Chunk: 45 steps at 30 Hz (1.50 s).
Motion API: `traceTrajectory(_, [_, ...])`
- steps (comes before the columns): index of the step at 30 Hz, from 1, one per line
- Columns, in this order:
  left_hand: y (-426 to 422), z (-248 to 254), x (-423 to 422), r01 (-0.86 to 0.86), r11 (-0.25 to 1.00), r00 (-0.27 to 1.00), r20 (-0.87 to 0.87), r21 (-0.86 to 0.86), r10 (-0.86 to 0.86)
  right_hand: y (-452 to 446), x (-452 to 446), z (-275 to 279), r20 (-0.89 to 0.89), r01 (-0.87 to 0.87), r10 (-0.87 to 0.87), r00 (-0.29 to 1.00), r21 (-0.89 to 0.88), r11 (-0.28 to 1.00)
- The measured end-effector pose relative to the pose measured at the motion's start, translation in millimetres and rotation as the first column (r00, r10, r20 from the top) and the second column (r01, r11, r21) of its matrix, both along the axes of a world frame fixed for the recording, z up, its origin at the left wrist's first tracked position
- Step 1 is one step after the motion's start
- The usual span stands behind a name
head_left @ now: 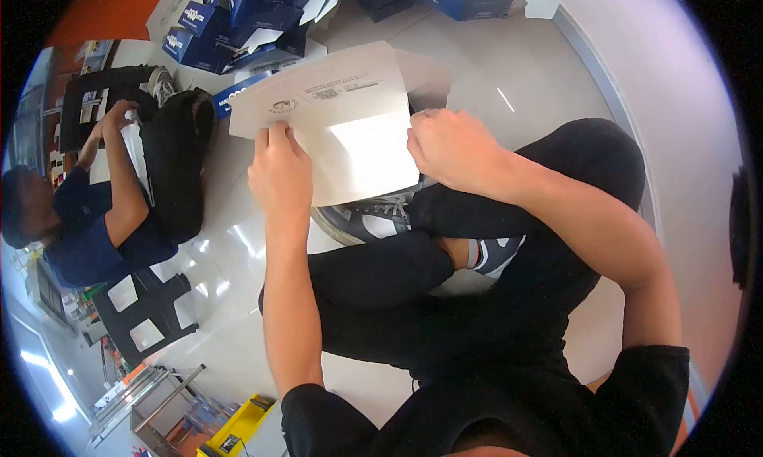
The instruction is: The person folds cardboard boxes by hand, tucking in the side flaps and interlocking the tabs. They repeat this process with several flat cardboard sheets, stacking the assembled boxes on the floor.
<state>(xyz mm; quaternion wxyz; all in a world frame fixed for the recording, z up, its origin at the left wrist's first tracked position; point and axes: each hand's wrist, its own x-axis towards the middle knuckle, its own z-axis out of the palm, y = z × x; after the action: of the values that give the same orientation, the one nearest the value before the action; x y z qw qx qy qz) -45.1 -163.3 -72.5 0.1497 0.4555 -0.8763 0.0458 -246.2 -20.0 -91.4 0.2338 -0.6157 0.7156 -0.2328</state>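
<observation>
A white cardboard sheet [358, 151] with flaps and small dark print is held up over my crossed legs. My left hand [281, 167] is closed on its left part, fingers bent over the board below the printed logo. At the right edge, my right hand [453, 147] is closed around the cardboard beside a side flap. The board's lower edge hangs just above my grey shoe [381, 217]. Both thumbs are mostly hidden.
Folded dark blue boxes [207, 48] lie piled on the floor ahead, with another blue box [461, 0] near the wall. A co-worker in dark clothes sits at the left. A black plastic stool [143, 310] and a yellow bin [238, 429] stand at the lower left.
</observation>
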Motion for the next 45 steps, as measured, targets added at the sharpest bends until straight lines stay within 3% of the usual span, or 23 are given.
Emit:
traceTrajectory(9, [-4.7,-15.2,2.9,-0.017,0.998,0.998,0.065,-0.064,0.021,2.1,3.2,-5.1,-0.013,0.005,-0.004,1.000,0.040,0.999])
traceTrajectory(13, [-6.9,-20.4,9.3,0.072,0.991,0.997,0.002,-0.112,-0.073,4.9,5.2,-7.1,-0.107,-0.038,0.038,0.994,0.003,0.999])
traceTrajectory(15, [-12.4,-27.3,16.3,0.100,0.989,0.994,-0.030,-0.111,-0.104,1.6,4.5,-3.4,0.017,0.058,-0.059,0.998,0.078,0.995])
traceTrajectory(17, [-20.2,-35.6,23.7,0.106,0.989,0.981,-0.148,-0.106,-0.121,-4.7,-0.1,-4.3,0.024,0.059,-0.061,0.998,0.081,0.995])
traceTrajectory(25, [-17.8,-51.8,26.0,0.028,0.997,0.963,-0.265,-0.070,-0.046,-14.1,-5.3,-4.8,-0.026,0.100,-0.098,0.995,0.079,0.992])
traceTrajectory(27, [-10.5,-46.5,25.6,0.006,0.999,0.957,-0.290,-0.043,-0.018,-14.0,-6.9,3.9,-0.006,0.083,-0.083,0.997,0.023,0.996])
traceTrajectory(29, [-5.1,-43.2,22.6,0.010,1.000,0.952,-0.307,-0.013,-0.014,-17.6,-22.0,22.0,-0.003,0.212,-0.216,0.976,-0.156,0.965])
traceTrajectory(30, [-3.6,-45.0,21.4,0.003,1.000,0.947,-0.322,-0.016,-0.008,-19.8,-32.1,37.4,0.028,0.298,-0.302,0.953,-0.267,0.916])
traceTrajectory(32, [1.5,-52.1,21.6,-0.006,0.980,0.846,-0.522,0.198,0.110,-45.9,-65.9,40.8,-0.011,0.395,-0.522,0.853,-0.642,0.658])
traceTrajectory(35, [-0.3,-68.7,23.2,0.004,0.952,0.807,-0.563,0.307,0.179,-80.1,-115.0,29.0,-0.099,0.384,-0.597,0.796,-0.680,0.625])
traceTrajectory(37, [7.3,-59.6,15.9,-0.038,0.952,0.812,-0.546,0.303,0.206,-102.4,-133.1,24.7,-0.143,0.498,-0.606,0.783,-0.439,0.748])
traceTrajectory(38, [10.6,-53.6,12.6,-0.082,0.947,0.823,-0.515,0.309,0.239,-112.9,-142.1,23.8,-0.147,0.486,-0.606,0.782,-0.464,0.741])
traceTrajectory(40, [13.7,-52.9,16.4,-0.080,0.951,0.798,-0.552,0.299,0.241,-125.6,-155.1,25.7,0.058,0.453,-0.450,0.891,-0.188,0.872])
traceTrajectory(42, [9.4,-47.6,20.0,-0.080,0.951,0.786,-0.568,0.299,0.245,-120.2,-160.1,36.0,0.113,0.449,-0.436,0.893,-0.149,0.881])
traceTrajectory(44, [15.3,-37.5,20.8,-0.135,0.840,0.688,-0.560,0.525,0.461,-105.3,-172.1,45.6,0.209,0.437,-0.430,0.878,0.018,0.899])
traceTrajectory(45, [16.7,-35.1,21.6,-0.139,0.830,0.681,-0.557,0.540,0.476,-86.9,-170.4,64.0,0.158,0.446,-0.438,0.885,-0.012,0.895])
